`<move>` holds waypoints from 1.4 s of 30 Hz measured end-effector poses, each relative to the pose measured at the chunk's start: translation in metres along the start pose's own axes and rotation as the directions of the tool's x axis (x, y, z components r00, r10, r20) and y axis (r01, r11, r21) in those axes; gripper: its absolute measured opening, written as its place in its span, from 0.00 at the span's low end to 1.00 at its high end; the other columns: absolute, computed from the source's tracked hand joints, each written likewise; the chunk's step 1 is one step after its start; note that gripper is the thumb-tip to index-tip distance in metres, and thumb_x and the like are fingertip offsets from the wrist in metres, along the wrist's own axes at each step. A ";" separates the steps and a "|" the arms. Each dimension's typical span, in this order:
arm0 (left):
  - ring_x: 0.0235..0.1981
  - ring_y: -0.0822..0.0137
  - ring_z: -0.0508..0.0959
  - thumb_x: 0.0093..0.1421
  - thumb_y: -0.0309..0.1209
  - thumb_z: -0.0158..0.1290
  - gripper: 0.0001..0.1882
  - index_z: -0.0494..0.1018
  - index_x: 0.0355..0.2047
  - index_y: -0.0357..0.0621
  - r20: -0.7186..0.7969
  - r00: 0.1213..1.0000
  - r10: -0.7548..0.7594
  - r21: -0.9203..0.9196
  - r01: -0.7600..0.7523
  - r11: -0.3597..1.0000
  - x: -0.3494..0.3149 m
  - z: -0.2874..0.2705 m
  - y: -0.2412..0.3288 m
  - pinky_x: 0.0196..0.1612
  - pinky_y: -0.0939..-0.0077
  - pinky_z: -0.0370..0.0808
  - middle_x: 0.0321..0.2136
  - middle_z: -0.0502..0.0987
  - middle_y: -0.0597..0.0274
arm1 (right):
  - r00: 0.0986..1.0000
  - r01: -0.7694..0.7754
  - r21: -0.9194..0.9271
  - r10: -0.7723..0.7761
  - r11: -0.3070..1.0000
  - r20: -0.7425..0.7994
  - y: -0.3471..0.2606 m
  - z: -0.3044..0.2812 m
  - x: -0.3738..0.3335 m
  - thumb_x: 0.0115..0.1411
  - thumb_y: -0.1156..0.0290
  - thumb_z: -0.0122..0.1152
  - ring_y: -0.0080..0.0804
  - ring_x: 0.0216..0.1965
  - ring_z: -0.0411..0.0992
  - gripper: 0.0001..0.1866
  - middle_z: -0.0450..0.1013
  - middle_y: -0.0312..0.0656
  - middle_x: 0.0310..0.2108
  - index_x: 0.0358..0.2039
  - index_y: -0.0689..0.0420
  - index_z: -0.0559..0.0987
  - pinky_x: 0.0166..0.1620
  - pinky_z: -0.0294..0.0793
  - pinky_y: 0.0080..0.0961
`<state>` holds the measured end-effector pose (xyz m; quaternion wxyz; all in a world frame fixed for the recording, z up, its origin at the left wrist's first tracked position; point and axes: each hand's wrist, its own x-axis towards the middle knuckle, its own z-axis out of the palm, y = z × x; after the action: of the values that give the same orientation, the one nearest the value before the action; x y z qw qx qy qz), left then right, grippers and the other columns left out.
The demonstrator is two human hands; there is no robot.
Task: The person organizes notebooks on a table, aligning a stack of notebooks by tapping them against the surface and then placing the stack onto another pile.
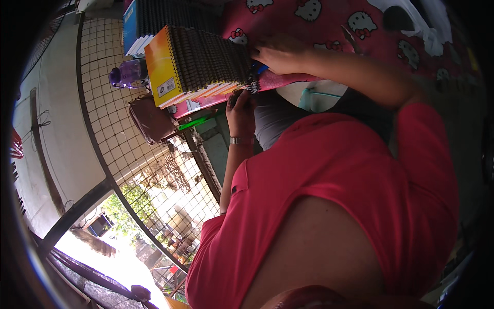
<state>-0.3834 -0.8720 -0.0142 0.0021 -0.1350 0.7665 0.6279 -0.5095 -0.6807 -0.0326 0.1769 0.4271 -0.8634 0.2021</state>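
Note:
A long row of spiral-bound notebooks [206, 59] with black coils stands packed together on the table, the end one showing a yellow-orange cover. My left hand [241, 110], a metal-band watch on its wrist, is at the row's near edge. Its fingers are closed by the lower coil ends, around something dark that I cannot make out. My right hand [278, 54] reaches across to the row's right end with its fingers bent. Just below it a small blue thing [261, 68] shows, mostly hidden; its kind is unclear.
Behind stands another row of notebooks with a blue cover [131, 26]. A purple bottle [126, 74] and a brown bag [152, 119] are at the table's left, beside a wire-mesh screen [103, 92]. A pink cartoon-print cloth [288, 26] covers the table; white fabric [429, 33] lies far right.

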 end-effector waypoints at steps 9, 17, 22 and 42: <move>0.26 0.68 0.74 0.54 0.20 0.55 0.06 0.74 0.33 0.36 -0.041 0.943 -0.330 -0.299 0.303 0.905 0.011 -0.007 -0.012 0.30 0.75 0.71 0.26 0.74 0.62 | 0.948 -0.016 0.030 0.006 0.999 0.318 -0.009 -0.008 0.009 0.47 0.71 0.56 0.41 0.25 0.76 0.08 0.76 0.40 0.20 0.28 0.53 0.80 0.31 0.77 0.37; 0.20 0.75 0.70 0.53 0.21 0.58 0.06 0.72 0.31 0.41 -0.095 0.957 -0.275 -0.255 0.244 0.936 0.006 0.012 0.002 0.23 0.81 0.66 0.22 0.72 0.68 | 0.996 0.081 -0.068 -0.082 0.994 -0.023 -0.009 0.011 0.002 0.48 0.71 0.55 0.40 0.32 0.75 0.09 0.76 0.44 0.26 0.31 0.55 0.79 0.40 0.76 0.37; 0.20 0.75 0.70 0.52 0.22 0.59 0.07 0.72 0.30 0.39 -0.096 0.940 -0.328 -0.250 0.296 0.922 0.014 0.005 -0.012 0.24 0.82 0.67 0.22 0.72 0.67 | 0.897 -0.035 -0.011 0.037 0.999 0.440 -0.011 0.009 0.011 0.49 0.71 0.55 0.38 0.38 0.74 0.11 0.75 0.44 0.32 0.34 0.55 0.78 0.39 0.76 0.36; 0.24 0.75 0.72 0.54 0.21 0.58 0.06 0.71 0.29 0.40 -0.102 0.967 -0.232 -0.268 0.197 0.943 0.007 0.004 -0.024 0.26 0.81 0.69 0.24 0.73 0.67 | 0.993 -0.020 0.022 0.018 1.000 0.114 0.001 0.018 -0.006 0.48 0.70 0.55 0.40 0.34 0.75 0.08 0.75 0.44 0.30 0.30 0.53 0.79 0.39 0.76 0.36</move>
<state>-0.3861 -0.8741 -0.0398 0.0024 -0.2582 0.6584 0.7070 -0.5089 -0.6853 -0.0507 0.1205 0.4317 -0.8737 0.1893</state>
